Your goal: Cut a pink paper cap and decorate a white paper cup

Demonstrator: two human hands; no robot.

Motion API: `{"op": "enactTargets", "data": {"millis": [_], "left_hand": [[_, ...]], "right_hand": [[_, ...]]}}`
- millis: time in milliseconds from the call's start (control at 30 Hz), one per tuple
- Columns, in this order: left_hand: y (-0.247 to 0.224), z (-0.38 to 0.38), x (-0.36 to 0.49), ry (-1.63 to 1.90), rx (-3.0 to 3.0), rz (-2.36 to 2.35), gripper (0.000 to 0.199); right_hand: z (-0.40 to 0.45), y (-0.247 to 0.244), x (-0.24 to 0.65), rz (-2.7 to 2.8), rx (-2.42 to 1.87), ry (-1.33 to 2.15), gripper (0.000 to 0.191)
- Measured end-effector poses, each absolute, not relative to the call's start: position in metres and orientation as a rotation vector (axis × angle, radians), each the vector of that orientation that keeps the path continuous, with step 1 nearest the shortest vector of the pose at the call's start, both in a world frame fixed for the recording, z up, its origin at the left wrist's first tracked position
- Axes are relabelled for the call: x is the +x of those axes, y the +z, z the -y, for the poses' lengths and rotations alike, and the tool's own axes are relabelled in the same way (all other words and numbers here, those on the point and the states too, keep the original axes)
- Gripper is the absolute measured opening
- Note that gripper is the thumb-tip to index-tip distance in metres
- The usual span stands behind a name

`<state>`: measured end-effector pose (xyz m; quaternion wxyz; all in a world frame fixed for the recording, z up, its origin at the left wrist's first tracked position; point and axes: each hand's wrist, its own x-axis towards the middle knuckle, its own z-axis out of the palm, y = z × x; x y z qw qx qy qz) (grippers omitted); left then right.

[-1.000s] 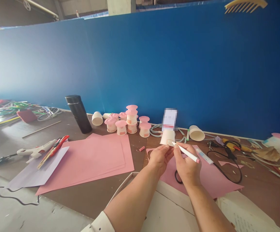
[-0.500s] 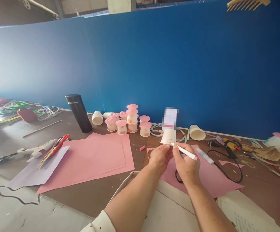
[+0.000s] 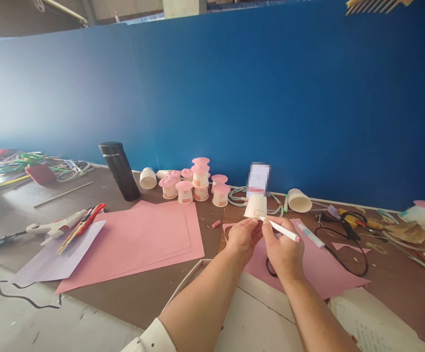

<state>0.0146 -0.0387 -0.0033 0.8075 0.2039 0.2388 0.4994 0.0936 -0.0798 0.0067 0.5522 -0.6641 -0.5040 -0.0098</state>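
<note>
The right hand (image 3: 286, 252) pinches a white marker (image 3: 280, 230) between thumb and fingers — its tip against the paper cup (image 3: 256, 207). The left hand (image 3: 242, 239), thumb and fingertips drawn close, grips that cup's lower rim. Both forearms reach forward from the worktop's (image 3: 131, 305) near edge, converging at the cup, which is held upside down toward the far edge. Beyond — along that far edge — stand pink-topped cups (image 3: 201, 178), left of the held one.

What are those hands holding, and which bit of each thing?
The left hand holds an upside-down paper cup by its lower edge; the right hand holds a white marker near its tip.
</note>
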Motion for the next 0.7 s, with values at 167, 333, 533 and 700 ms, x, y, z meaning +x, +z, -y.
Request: {"op": "enactTargets", "data": {"millis": [167, 333, 533, 700], "left_hand": [[-0.0021, 0.0389, 0.0144, 1.065, 0.446, -0.51, 0.005], [-0.0021, 0.0392, 0.0148, 1.057, 0.455, -0.528, 0.007], [-0.0027, 0.0391, 0.0149, 1.058, 0.47, -0.543, 0.009], [-0.0028, 0.0384, 0.0147, 1.069, 0.466, -0.545, 0.006]], "right_hand": [[0.0804, 0.0077, 0.092, 1.172, -1.527, -0.043, 0.019], [0.0807, 0.007, 0.0924, 1.183, -1.567, -0.008, 0.019], [0.0795, 0.0078, 0.0926, 1.207, -1.582, -0.007, 0.022], [0.0796, 0.0067, 0.0933, 1.218, -1.598, -0.022, 0.022]]}}
